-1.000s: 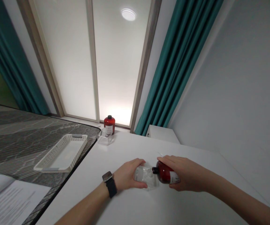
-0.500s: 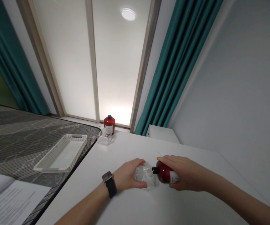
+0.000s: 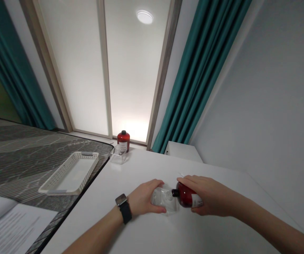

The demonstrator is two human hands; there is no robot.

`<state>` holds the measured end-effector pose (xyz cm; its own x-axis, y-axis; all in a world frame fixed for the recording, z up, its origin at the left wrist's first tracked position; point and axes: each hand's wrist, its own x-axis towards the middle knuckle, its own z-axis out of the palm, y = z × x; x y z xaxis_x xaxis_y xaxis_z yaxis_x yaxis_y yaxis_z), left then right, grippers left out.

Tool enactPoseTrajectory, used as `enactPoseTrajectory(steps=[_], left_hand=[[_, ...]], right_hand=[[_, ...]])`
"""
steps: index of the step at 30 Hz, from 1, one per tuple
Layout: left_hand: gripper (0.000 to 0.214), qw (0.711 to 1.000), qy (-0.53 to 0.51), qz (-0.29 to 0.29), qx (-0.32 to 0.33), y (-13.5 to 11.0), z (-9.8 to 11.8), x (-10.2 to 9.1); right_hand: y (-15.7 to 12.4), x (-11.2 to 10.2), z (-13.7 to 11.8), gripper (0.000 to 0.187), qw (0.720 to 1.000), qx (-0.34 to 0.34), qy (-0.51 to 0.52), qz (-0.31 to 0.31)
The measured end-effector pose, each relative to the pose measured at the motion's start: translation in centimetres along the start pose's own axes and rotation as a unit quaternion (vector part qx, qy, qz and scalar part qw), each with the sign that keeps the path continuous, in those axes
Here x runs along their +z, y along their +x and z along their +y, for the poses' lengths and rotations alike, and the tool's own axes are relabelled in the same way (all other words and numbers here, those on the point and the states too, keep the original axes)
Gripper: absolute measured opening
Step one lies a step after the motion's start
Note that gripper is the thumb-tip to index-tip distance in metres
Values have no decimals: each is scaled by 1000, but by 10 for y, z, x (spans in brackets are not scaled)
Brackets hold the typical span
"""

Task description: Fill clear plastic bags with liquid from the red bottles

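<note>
My left hand point(image 3: 142, 198), fingers point(image 3: 152, 185) clamped on a clear plastic bottle point(image 3: 163, 199), my right hand point(image 3: 210, 195), fingers point(image 3: 191, 180) clamped on a red bottle point(image 3: 185, 194), black neck point(image 3: 175, 192) touching the clear bottle, both lying sideways over the white worktop point(image 3: 194, 234)

On my feed, the left hand point(image 3: 143, 197) holds a clear bottle point(image 3: 163, 199) at six o'clock, the right hand point(image 3: 210, 195) grips a red bottle point(image 3: 186, 194) lying on its side just beside it, a white tray point(image 3: 69, 174) sits at ten o'clock, and a second red bottle point(image 3: 123, 141) stands at twelve.
</note>
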<state>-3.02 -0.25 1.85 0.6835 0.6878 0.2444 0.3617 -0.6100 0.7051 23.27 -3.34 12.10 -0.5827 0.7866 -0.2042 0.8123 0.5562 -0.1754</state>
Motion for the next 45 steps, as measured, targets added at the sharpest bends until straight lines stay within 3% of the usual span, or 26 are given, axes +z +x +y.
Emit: enactPoseTrajectory(steps=[45], left_hand=[[71, 1000, 7, 0, -3, 0, 0, 1]], right_hand=[[1, -5, -3, 81, 1000, 1, -11, -9]])
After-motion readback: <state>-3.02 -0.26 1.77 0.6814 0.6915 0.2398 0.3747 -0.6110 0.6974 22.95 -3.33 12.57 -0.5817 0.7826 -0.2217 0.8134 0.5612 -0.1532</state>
